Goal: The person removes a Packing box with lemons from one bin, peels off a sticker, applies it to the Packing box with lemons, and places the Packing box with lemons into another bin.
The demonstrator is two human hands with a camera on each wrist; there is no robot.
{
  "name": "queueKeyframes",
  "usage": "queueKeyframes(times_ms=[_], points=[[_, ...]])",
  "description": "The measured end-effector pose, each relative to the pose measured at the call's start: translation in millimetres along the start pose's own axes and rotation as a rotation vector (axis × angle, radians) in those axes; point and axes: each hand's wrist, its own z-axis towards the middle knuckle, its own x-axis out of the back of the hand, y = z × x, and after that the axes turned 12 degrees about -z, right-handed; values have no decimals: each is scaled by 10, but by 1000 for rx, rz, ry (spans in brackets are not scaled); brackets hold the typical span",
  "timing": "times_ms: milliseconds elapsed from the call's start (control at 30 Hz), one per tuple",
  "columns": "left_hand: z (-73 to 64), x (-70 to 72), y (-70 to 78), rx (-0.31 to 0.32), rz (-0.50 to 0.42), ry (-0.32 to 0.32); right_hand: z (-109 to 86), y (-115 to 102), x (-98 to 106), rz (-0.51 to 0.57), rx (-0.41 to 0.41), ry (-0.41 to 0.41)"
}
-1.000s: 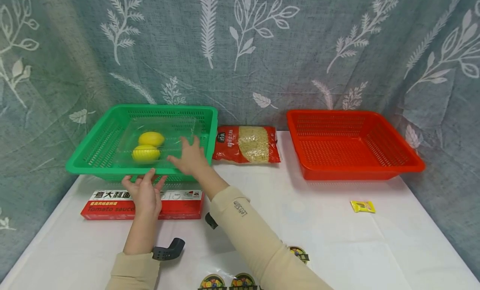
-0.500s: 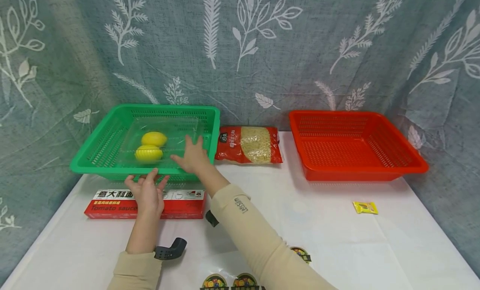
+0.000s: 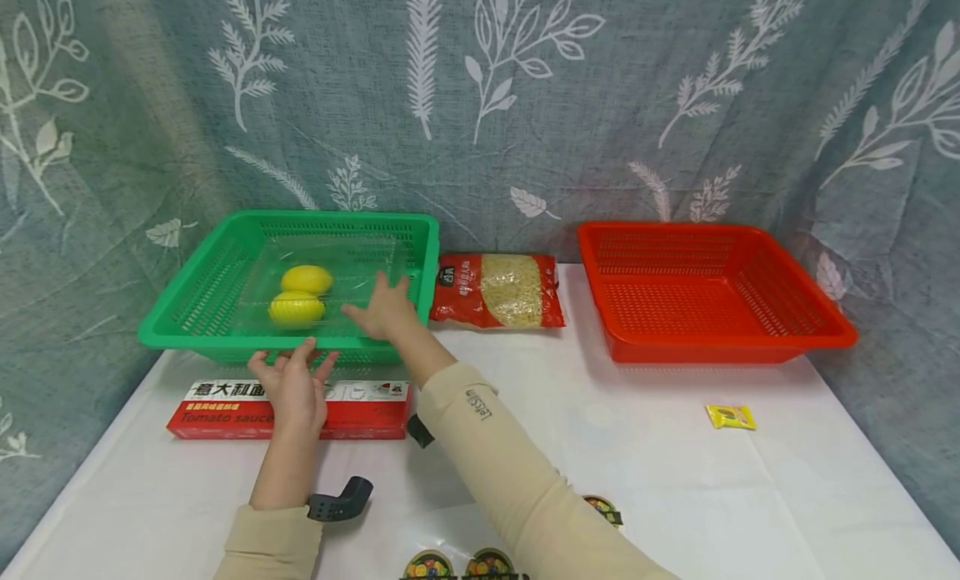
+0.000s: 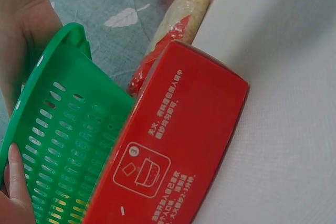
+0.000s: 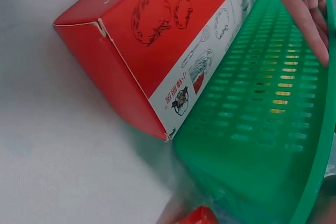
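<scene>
In the head view a green basket stands at the back left. Inside lies a clear plastic box with two lemons showing through it, one lemon behind the other lemon. My right hand reaches over the front right of the basket, fingers spread at the box. At the middle of the front rim is my left hand, palm up with spread fingers; its index fingertip touches the rim. In the right wrist view, a straight finger of the left hand lies along the basket's outer wall.
A red Tomato sauce pasta box lies before the basket, partly behind my left arm. Right of the basket is a red pasta bag, then a red basket. A small yellow packet and round fruit stickers lie nearer.
The head view has shifted slightly. Both hands stay at the green basket, and the lemons and clear box keep their places in it.
</scene>
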Motion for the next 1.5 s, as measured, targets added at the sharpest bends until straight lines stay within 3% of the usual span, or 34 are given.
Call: queueKeyframes(times_ms=[333, 900, 1500], points=[[10, 12, -10, -3, 13, -8, 28, 23, 1, 37, 26, 3], [7, 24, -6, 5, -10, 0, 28, 28, -2, 182, -3, -3], [-22, 53, -8, -1, 5, -1, -11, 10, -26, 237, -53, 24]])
